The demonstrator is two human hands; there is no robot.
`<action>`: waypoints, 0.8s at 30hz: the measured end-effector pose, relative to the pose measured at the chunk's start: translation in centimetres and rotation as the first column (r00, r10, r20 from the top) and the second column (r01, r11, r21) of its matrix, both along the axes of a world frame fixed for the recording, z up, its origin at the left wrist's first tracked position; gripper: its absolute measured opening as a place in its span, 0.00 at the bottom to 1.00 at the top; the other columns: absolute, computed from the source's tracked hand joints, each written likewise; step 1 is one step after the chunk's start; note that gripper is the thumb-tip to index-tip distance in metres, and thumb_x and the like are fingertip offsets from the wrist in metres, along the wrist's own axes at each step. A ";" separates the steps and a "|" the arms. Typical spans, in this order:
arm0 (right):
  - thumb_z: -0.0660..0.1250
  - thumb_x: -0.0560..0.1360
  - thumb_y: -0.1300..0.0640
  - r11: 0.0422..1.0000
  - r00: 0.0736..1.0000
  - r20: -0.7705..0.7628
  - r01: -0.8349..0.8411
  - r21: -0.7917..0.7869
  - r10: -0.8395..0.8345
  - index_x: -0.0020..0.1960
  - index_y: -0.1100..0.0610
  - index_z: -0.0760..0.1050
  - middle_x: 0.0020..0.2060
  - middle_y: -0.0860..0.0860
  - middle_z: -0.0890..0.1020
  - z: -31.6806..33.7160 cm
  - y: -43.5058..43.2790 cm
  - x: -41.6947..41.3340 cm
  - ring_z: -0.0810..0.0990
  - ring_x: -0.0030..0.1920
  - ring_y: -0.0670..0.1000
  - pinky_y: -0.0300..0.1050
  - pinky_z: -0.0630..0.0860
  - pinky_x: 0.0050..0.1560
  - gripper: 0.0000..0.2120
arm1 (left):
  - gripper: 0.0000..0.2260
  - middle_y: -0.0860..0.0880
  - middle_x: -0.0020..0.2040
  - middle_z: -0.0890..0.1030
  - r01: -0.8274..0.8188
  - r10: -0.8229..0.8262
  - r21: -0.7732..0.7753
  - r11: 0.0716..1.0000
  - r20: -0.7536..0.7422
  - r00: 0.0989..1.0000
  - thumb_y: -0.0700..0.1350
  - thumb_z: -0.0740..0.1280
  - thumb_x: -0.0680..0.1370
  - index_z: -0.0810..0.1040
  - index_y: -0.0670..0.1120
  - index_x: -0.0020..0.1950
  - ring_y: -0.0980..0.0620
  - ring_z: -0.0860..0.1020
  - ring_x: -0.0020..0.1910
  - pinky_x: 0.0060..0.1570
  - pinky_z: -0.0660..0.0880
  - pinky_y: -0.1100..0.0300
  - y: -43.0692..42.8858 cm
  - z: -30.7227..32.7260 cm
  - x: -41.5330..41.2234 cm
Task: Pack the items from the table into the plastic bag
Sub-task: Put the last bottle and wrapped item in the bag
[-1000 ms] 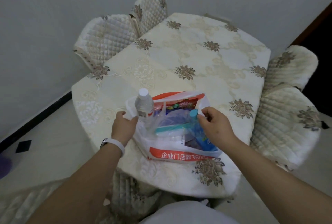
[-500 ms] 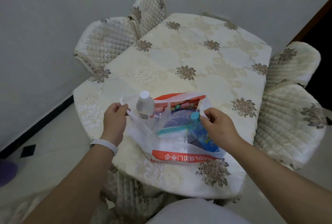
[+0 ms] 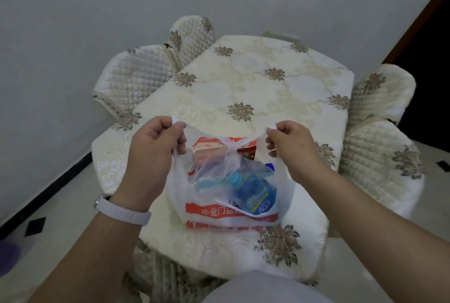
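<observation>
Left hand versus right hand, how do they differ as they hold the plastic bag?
The left hand has a pale wristband at its wrist; the right hand has a bare wrist. The left hand grips the left handle of the plastic bag; the right hand grips the right handle. Both curl their fingers round a white handle, with the bag's mouth between them.

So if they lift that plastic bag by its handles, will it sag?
Probably sags: the plastic bag is thin, see-through film, visibly crumpled. Handles pinched by the left hand and right hand look stretched, suggesting some weight. The blue bottle inside may shift.
</observation>
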State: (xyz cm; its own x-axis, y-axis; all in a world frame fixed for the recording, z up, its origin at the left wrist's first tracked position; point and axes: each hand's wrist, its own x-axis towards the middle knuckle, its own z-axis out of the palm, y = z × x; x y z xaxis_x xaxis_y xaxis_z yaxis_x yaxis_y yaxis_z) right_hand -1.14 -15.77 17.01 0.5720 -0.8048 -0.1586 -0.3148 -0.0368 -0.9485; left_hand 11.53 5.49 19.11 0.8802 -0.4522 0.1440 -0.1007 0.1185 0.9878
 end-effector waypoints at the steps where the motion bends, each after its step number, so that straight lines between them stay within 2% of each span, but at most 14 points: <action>1: 0.65 0.77 0.62 1.000 1.000 0.026 0.009 0.013 -0.009 0.42 0.63 0.76 0.32 0.54 0.80 0.9 -0.5 0.1 0.76 0.29 0.49 0.41 0.76 0.30 0.06 | 0.09 0.48 0.31 0.76 -0.005 0.005 -0.023 1.000 -0.013 1.000 0.38 0.65 0.80 0.76 0.42 0.40 0.51 0.72 0.29 0.33 0.72 0.63 -0.1 0.6 0.0; 4: 0.65 0.78 0.61 0.998 0.993 0.116 0.028 0.053 -0.034 0.42 0.60 0.77 0.32 0.52 0.79 3.2 -1.7 0.2 0.76 0.30 0.48 0.41 0.76 0.31 0.07 | 0.08 0.48 0.33 0.76 -0.010 0.008 -0.072 0.997 -0.025 1.000 0.41 0.66 0.79 0.78 0.46 0.40 0.50 0.71 0.29 0.33 0.71 0.63 0.3 1.9 0.1; 7: 0.65 0.78 0.61 0.997 0.985 0.167 0.031 0.063 -0.042 0.43 0.59 0.77 0.34 0.53 0.79 4.2 -2.3 -0.1 0.76 0.31 0.49 0.41 0.76 0.32 0.06 | 0.05 0.49 0.34 0.76 -0.026 0.024 -0.085 0.996 -0.022 0.999 0.42 0.66 0.78 0.78 0.45 0.43 0.51 0.70 0.30 0.33 0.70 0.63 1.0 2.4 0.6; 13: 0.65 0.78 0.62 0.992 0.994 0.048 -0.094 -0.081 0.098 0.45 0.58 0.77 0.35 0.53 0.81 3.1 -0.7 -0.8 0.78 0.32 0.48 0.45 0.80 0.37 0.04 | 0.05 0.50 0.31 0.77 -0.019 0.017 0.046 0.999 0.042 0.999 0.37 0.64 0.80 0.78 0.40 0.46 0.52 0.72 0.30 0.31 0.71 0.62 1.7 1.2 -0.4; 15: 0.66 0.77 0.61 0.982 0.991 -0.004 -0.131 -0.134 0.131 0.43 0.56 0.77 0.35 0.57 0.81 2.3 0.2 -1.2 0.79 0.33 0.49 0.48 0.81 0.39 0.05 | 0.06 0.50 0.31 0.77 0.006 -0.010 0.084 0.996 0.049 0.999 0.37 0.65 0.80 0.78 0.40 0.44 0.52 0.72 0.30 0.31 0.71 0.63 1.6 0.5 -1.1; 17: 0.67 0.76 0.58 0.965 0.984 -0.065 -0.175 -0.194 0.165 0.42 0.55 0.77 0.38 0.60 0.82 1.4 1.1 -1.6 0.79 0.35 0.54 0.57 0.82 0.43 0.05 | 0.06 0.50 0.30 0.77 0.019 -0.024 0.105 0.994 0.046 0.999 0.36 0.65 0.79 0.79 0.40 0.44 0.53 0.73 0.29 0.31 0.72 0.63 1.5 -0.4 -1.6; 19: 0.67 0.76 0.57 0.950 0.978 -0.108 -0.199 -0.239 0.178 0.40 0.52 0.76 0.38 0.59 0.82 0.7 2.1 -2.2 0.81 0.39 0.60 0.60 0.80 0.46 0.06 | 0.04 0.49 0.31 0.78 0.039 -0.045 0.133 0.990 0.038 0.998 0.35 0.65 0.79 0.79 0.38 0.47 0.53 0.74 0.30 0.32 0.73 0.64 1.7 -1.4 -2.1; 21: 0.66 0.76 0.57 0.944 0.979 -0.120 -0.193 -0.268 0.166 0.39 0.50 0.75 0.38 0.57 0.82 0.1 2.9 -2.6 0.81 0.41 0.61 0.58 0.79 0.46 0.07 | 0.03 0.48 0.33 0.78 0.066 -0.074 0.170 0.983 0.043 0.996 0.35 0.66 0.79 0.80 0.37 0.48 0.54 0.75 0.31 0.35 0.75 0.65 1.9 -2.3 -2.5; 24: 0.66 0.76 0.58 0.930 0.977 -0.153 -0.193 -0.314 0.151 0.41 0.52 0.75 0.37 0.56 0.82 -0.5 3.7 -3.5 0.81 0.41 0.59 0.52 0.77 0.44 0.06 | 0.04 0.41 0.34 0.77 0.100 -0.123 0.226 0.969 0.089 0.988 0.37 0.67 0.79 0.79 0.38 0.45 0.54 0.76 0.33 0.37 0.74 0.64 2.5 -3.3 -3.3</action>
State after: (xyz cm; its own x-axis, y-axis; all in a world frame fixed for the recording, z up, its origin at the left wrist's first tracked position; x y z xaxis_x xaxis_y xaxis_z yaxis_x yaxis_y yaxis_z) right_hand -4.60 -12.06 16.47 0.6987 -0.7152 0.0163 -0.3903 -0.4001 -0.8292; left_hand 8.24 7.96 15.83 0.8082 -0.5773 0.1164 -0.2007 -0.0843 0.9760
